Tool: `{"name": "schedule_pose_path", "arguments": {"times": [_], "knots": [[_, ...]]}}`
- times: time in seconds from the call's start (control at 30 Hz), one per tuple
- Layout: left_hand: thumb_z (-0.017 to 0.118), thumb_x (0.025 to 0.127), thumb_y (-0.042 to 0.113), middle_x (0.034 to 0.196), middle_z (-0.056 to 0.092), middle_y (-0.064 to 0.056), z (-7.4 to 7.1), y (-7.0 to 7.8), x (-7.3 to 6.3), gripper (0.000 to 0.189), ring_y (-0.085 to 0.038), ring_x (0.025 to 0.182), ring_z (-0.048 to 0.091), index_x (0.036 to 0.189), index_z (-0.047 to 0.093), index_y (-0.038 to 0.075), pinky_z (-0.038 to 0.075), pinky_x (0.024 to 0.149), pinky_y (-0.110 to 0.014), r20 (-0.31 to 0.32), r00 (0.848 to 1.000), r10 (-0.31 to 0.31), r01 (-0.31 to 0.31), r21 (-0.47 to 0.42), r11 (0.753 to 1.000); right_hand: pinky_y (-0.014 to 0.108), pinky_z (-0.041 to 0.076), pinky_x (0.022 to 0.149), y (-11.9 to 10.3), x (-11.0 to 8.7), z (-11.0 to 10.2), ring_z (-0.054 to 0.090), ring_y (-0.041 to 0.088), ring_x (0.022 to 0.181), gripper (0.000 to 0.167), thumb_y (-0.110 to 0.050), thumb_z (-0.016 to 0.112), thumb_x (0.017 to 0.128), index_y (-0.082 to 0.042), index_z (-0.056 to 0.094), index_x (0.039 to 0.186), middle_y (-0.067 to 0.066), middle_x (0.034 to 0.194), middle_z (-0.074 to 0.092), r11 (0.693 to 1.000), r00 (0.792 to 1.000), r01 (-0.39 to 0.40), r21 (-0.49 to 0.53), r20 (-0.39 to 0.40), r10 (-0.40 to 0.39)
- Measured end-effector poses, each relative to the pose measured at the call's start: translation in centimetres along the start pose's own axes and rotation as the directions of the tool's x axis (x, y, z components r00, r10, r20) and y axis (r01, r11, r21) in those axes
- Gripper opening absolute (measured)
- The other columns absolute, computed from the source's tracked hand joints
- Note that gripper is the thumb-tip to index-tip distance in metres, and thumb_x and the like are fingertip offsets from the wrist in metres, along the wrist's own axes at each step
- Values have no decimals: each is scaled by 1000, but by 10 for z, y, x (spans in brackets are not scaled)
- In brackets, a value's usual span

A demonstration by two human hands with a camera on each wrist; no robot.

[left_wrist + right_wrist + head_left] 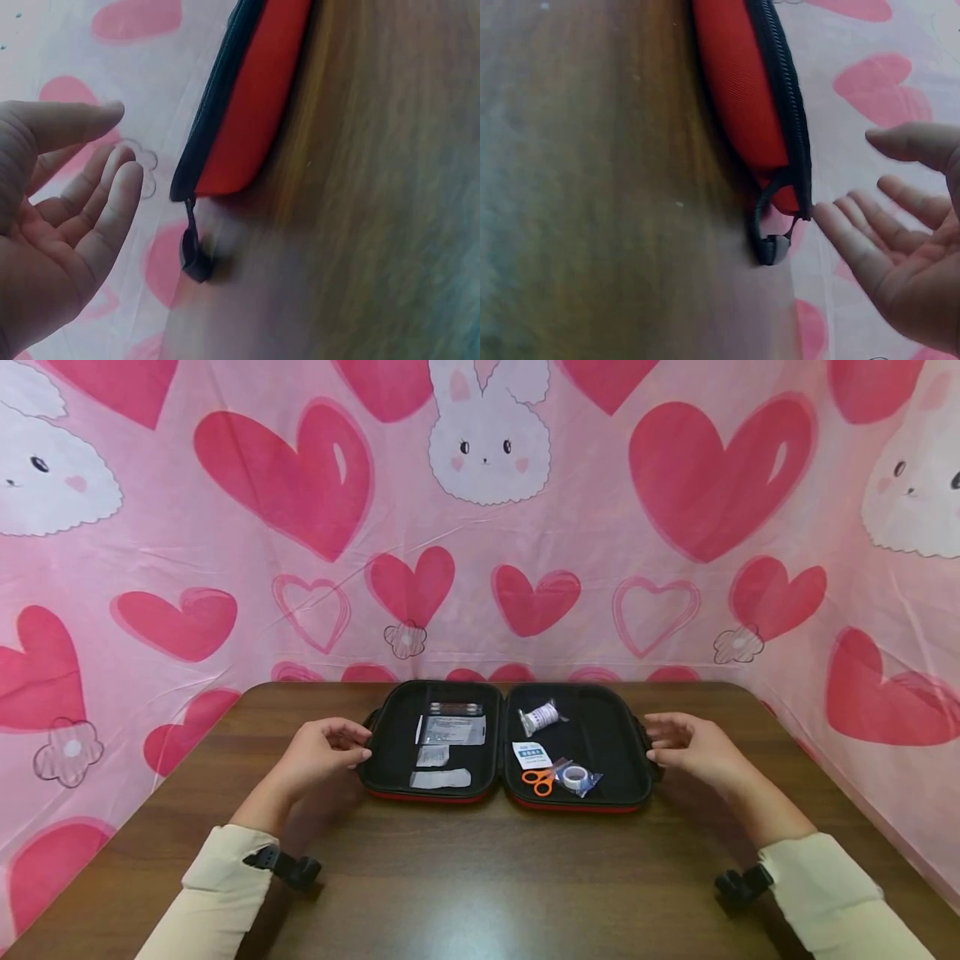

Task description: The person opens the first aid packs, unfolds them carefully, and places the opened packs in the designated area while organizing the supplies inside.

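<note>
An unfolded zip case (502,781), black inside and red outside, lies on the table. Its left half holds metallic-looking sticks (456,708), a clear packet (453,730) and white packets (440,778). In the right half are a wrapped bandage roll (539,717), a white-and-blue packet (531,755), orange-handled scissors (538,782) and a wrapped tape roll (576,777). My left hand (327,748) hovers beside the case's left edge, fingers loosely bent, holding nothing. Beyond the right edge, my right hand (693,745) has relaxed fingers close to the rim. Zip pulls (195,255) hang at the corners.
The brown wooden table (480,868) extends in front of the case and to both sides. Behind it hangs a pink cloth (480,535) with hearts and rabbits. Black wrist cameras (302,872) sit at both cuffs.
</note>
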State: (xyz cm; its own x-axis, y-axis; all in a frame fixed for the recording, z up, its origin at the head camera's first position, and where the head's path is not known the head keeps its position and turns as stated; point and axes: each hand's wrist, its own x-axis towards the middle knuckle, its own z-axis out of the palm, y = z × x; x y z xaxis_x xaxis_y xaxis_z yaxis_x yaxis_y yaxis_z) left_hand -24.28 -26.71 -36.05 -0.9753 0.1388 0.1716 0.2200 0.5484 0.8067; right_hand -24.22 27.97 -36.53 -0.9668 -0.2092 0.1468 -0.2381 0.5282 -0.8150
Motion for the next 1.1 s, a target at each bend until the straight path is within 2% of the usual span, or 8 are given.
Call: {"name": "schedule_pose_path", "arguments": {"times": [0.23, 0.43, 0.53, 0.67, 0.87, 0.97, 1.1], "knots": [[79, 82, 13, 107, 68, -22, -11, -3, 3, 38, -27, 92, 67, 115, 66, -3, 55, 76, -23, 12, 999, 41, -41, 3, 999, 20, 53, 78, -11, 3, -3, 59, 39, 111, 56, -8, 74, 86, 4, 51, 136, 28, 124, 59, 995, 995, 99, -26, 26, -98], [82, 79, 14, 116, 64, -27, -18, -4, 8, 48, -34, 103, 64, 121, 64, -1, 56, 78, -28, 55, 996, 69, -68, -27, 997, 25, 52, 82, -21, 8, -6, 59, 36, 110, 58, -13, 76, 85, 1, 52, 136, 25, 125, 60, 979, 982, 176, -106, 81, -168], [82, 79, 14, 122, 60, -28, -20, -5, 12, 52, -38, 109, 60, 125, 62, 0, 56, 82, -33, 89, 993, 76, -73, -35, 997, 28, 52, 85, -25, 14, -7, 59, 34, 111, 59, -15, 77, 85, -1, 52, 137, 23, 127, 59, 974, 979, 187, -128, 103, -174], [83, 78, 15, 128, 57, -28, -21, -7, 19, 58, -42, 114, 57, 129, 59, 0, 54, 89, -42, 121, 991, 59, -54, -42, 998, 34, 53, 88, -31, 22, -8, 58, 34, 113, 60, -17, 78, 84, -3, 52, 137, 21, 129, 58, 977, 979, 181, -117, 114, -167], [82, 78, 15, 131, 55, -28, -18, -13, 31, 63, -42, 116, 56, 132, 55, -3, 49, 95, -50, 147, 989, 33, -34, 4, 999, 58, 46, 95, -41, 38, -6, 58, 37, 115, 60, -20, 79, 83, -5, 54, 136, 20, 131, 58, 968, 975, 193, -159, 140, -171], [82, 78, 13, 132, 55, -26, -17, -15, 36, 63, -41, 119, 55, 133, 55, -2, 47, 97, -52, 141, 990, -1, -4, 33, 999, 59, 45, 96, -45, 47, -5, 58, 37, 116, 60, -20, 79, 83, -6, 54, 136, 19, 133, 57, 965, 974, 190, -180, 158, -162], [82, 79, 14, 134, 54, -26, -15, -18, 41, 64, -42, 123, 52, 134, 54, -2, 44, 100, -53, 125, 991, -37, 28, 77, 997, 56, 46, 95, -49, 59, -3, 59, 38, 115, 58, -17, 78, 83, -4, 56, 134, 21, 133, 57, 970, 972, 182, -159, 175, -154]]}}
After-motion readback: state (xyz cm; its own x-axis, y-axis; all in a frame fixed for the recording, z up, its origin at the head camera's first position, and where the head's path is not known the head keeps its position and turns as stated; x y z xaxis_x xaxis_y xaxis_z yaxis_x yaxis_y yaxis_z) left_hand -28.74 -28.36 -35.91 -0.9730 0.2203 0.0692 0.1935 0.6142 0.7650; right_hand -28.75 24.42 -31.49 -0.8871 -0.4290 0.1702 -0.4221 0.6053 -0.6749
